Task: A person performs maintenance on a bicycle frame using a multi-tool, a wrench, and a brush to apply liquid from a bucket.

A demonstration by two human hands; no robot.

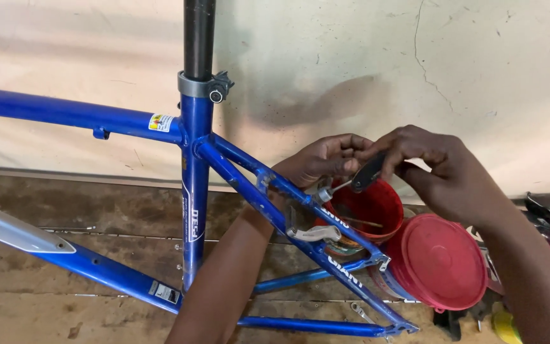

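Right hand (437, 167) closed on black folding hex-key tool (367, 172), key tip at silver brake-boss bolt (323, 195) on blue metal bicycle frame's (195, 191) seatstay. Left hand (323, 159) pinching beside bolt. Bolt-turning step, judged; next needs square seating.

Left hand (323, 159) raised, forearm upright, fingers curled; right hand (437, 169) just beside it, fingers pinched, forearm angled from lower right
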